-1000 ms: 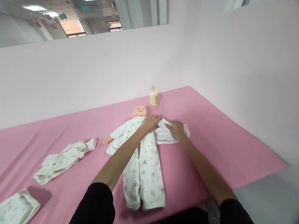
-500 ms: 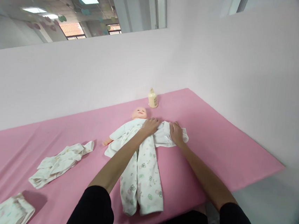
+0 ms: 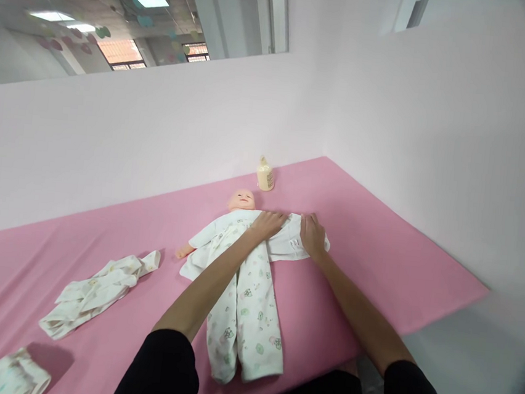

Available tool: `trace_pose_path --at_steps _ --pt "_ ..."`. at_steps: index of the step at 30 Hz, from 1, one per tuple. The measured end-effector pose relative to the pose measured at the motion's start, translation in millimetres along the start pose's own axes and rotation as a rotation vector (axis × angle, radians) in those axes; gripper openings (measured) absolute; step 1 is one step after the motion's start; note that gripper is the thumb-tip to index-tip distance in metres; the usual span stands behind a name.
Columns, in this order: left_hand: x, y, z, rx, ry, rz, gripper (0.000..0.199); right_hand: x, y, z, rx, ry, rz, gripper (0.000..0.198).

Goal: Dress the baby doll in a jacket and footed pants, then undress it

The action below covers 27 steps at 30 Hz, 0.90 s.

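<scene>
A baby doll (image 3: 242, 199) lies on its back, one arm stretched out to the left with its hand bare. Over its body are patterned baby trousers (image 3: 258, 308) and a white baby shirt (image 3: 285, 247), which is spread out to the right with a small label showing. My left hand (image 3: 269, 224) is closed on the shirt's upper edge beside the doll's chest. Farther right, my right hand (image 3: 313, 234) grips the same shirt near its outer end. The fingertips of both hands are partly hidden behind the knuckles.
Everything lies on a pink padded table (image 3: 367, 263) against white walls. A pale yellow pump bottle (image 3: 265, 176) stands behind the doll's head. To the left lie a crumpled patterned garment (image 3: 100, 293) and a folded patterned cloth (image 3: 13, 374). The table's front edge is close to my body.
The shirt between my hands looks flatter, with its label more plainly in view. Both hands keep their hold. The whole view has shifted slightly.
</scene>
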<state>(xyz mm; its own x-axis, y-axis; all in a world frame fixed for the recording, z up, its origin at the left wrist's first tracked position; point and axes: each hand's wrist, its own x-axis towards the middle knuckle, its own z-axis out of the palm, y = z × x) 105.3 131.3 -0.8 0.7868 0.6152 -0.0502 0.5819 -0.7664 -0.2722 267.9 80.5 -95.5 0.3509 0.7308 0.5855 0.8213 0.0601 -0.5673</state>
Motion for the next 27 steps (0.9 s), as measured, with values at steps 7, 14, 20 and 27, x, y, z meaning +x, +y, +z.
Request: trace_pose_path --at_steps 7,14,20,27 --pt "-5 -3 0 -0.046 0.028 -0.075 0.027 -5 9 -21 -0.131 -0.094 0.151 0.036" --pt "-3 -1 4 -0.079 0.031 -0.098 0.030 -7 9 -20 -0.042 -0.087 0.244 0.037" --pt "4 9 8 -0.079 0.081 0.011 0.038 -7 3 -19 0.036 -0.080 0.269 0.036" --pt "5 16 -1 -0.084 0.092 0.063 0.043 -7 1 -24 0.076 -0.067 0.247 0.035"
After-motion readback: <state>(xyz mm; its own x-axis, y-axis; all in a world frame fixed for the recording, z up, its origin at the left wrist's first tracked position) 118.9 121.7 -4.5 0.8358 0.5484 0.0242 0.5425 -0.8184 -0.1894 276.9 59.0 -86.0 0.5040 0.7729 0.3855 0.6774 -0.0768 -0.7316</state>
